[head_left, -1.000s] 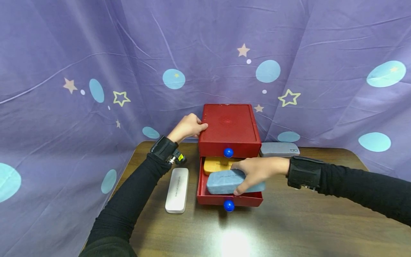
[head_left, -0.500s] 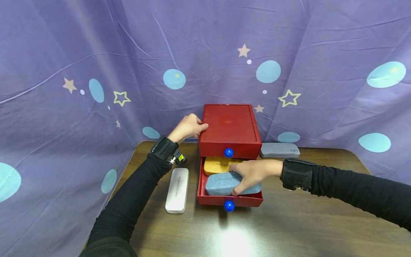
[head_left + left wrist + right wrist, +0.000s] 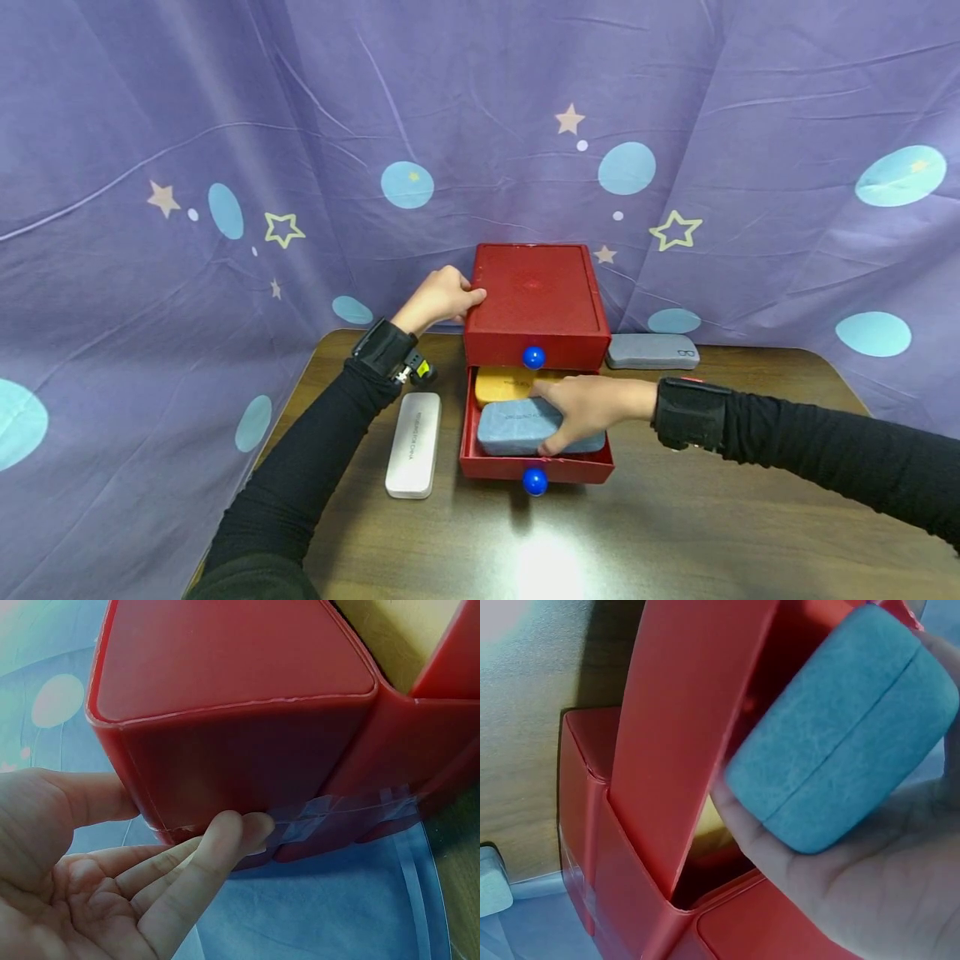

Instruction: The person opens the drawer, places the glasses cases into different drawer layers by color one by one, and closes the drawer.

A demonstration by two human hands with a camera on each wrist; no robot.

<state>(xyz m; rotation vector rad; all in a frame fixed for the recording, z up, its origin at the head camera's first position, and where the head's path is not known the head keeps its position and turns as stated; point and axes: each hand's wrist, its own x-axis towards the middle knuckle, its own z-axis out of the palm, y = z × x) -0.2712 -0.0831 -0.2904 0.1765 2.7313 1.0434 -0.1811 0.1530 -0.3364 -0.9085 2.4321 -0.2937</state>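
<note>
A red two-drawer box [image 3: 534,287] stands on the table with its lower drawer [image 3: 487,467] pulled out. My left hand [image 3: 439,294] grips the box at its back left edge; in the left wrist view the thumb and fingers [image 3: 199,881] lie on either side of the corner. My right hand [image 3: 588,407] holds a light-blue glasses case [image 3: 510,426] from above, thumb on the near side. That case lies lengthwise across the front of the lower drawer, its right end showing close in the right wrist view. Behind it in the drawer is a yellow case [image 3: 497,384], partly hidden by the right hand.
A white glasses case [image 3: 414,446] lies on the wooden table [image 3: 690,517] left of the box. To the box's right rests a grey glasses case [image 3: 651,352]. Blue knobs stick out from both drawer fronts. A purple curtain [image 3: 480,125] hangs close behind the table.
My right hand has moved the blue case slightly left, and it now sits more level within the drawer walls. My left hand stays at the box's edge.
</note>
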